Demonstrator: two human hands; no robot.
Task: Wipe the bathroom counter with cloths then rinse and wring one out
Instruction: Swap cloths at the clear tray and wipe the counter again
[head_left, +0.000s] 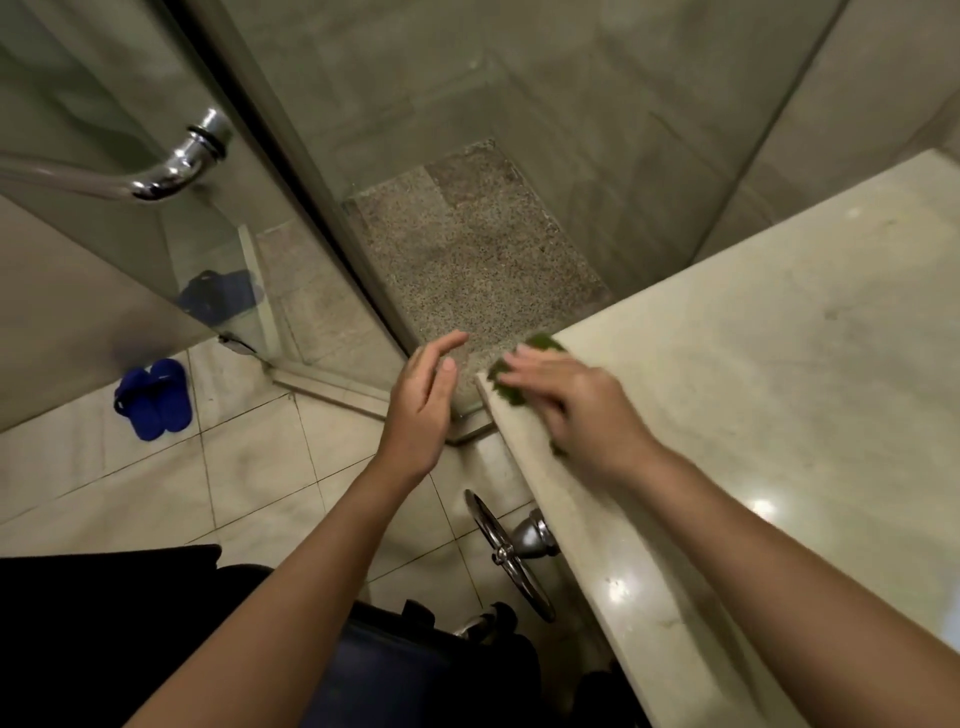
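Observation:
A pale marble bathroom counter (779, 364) runs from the lower middle to the upper right. My right hand (566, 402) presses a green cloth (543, 344) flat onto the counter's near left corner; most of the cloth is hidden under the palm and fingers, with green showing at the fingertips and beside the wrist. My left hand (423, 405) hovers just off the counter's corner, over the floor, fingers straight and slightly apart, holding nothing.
A glass shower door with a chrome handle (182, 161) stands to the left, with a speckled shower floor (467, 249) behind the glass. Blue slippers (153, 397) lie on the tiled floor. A chrome towel ring (511, 551) hangs under the counter's edge.

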